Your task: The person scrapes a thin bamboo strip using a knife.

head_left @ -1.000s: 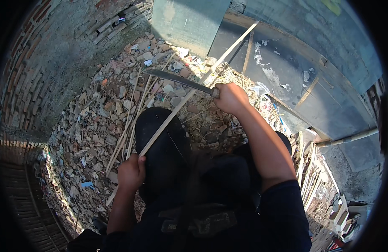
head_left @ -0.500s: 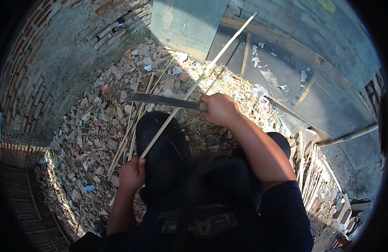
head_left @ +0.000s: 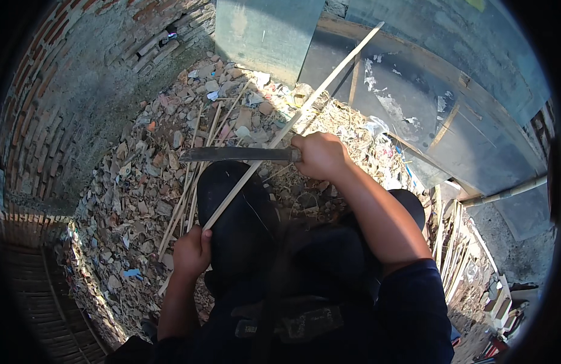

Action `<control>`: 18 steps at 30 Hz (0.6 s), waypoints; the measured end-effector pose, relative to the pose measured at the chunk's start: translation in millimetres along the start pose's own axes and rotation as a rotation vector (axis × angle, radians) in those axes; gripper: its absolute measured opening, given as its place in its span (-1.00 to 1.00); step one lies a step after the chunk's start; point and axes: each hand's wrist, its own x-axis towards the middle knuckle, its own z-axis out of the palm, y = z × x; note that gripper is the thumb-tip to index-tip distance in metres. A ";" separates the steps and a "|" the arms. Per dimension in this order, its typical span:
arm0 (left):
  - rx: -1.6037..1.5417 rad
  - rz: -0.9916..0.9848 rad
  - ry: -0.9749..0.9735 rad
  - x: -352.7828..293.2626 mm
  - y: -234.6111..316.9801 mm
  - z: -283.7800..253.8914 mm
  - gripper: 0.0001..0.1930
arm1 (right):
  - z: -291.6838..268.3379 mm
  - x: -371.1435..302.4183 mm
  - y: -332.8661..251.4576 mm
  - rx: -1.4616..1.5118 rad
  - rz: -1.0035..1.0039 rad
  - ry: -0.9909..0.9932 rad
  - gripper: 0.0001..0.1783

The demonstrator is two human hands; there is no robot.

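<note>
My left hand (head_left: 192,252) is closed round the near end of a long pale wooden strip (head_left: 317,91), perhaps split bamboo. The strip slants over my left knee, away and to the right, its far end up in front of the dark panels. In my right hand (head_left: 321,156) is the handle of a machete (head_left: 238,154). Its dark blade points left and lies across the strip just beyond the knee. Whether the edge bites into the strip I cannot tell. My right fingers are wrapped round the handle.
Several similar strips (head_left: 188,200) lie on the rubble (head_left: 141,200) left of my knee, and another bundle (head_left: 452,249) lies at right. A brick wall (head_left: 68,103) rises at left. Grey-blue panels (head_left: 265,36) close off the far side; a pole (head_left: 505,191) juts in at right.
The machete's tip has swung slightly nearer to me, and the blade now lies almost level. The strip's far end has shifted a little to the right. Both hands keep their holds.
</note>
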 end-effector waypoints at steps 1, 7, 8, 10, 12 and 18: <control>0.000 -0.007 -0.009 -6.2 1.1 -1.6 -0.62 | -4.9 1.7 9.8 0.228 0.065 -0.031 -0.67; -0.065 0.002 -0.019 3.8 5.2 -7.8 -0.61 | 3.4 10.6 34.1 0.123 0.199 0.104 -0.68; -0.061 0.009 -0.006 2.2 3.1 -6.8 -0.61 | 0.7 4.1 17.4 0.143 0.127 0.090 -0.69; -0.057 0.017 0.004 0.3 1.2 -4.0 -0.61 | 14.6 -0.6 -4.0 0.068 -0.047 0.131 -0.70; -0.058 -0.002 0.019 -1.6 1.3 -0.9 -0.61 | 11.6 5.7 7.6 0.135 0.028 0.101 -0.71; 0.039 -0.006 0.043 0.2 7.8 -1.9 -0.65 | 7.5 12.5 46.1 0.089 0.181 0.071 -0.63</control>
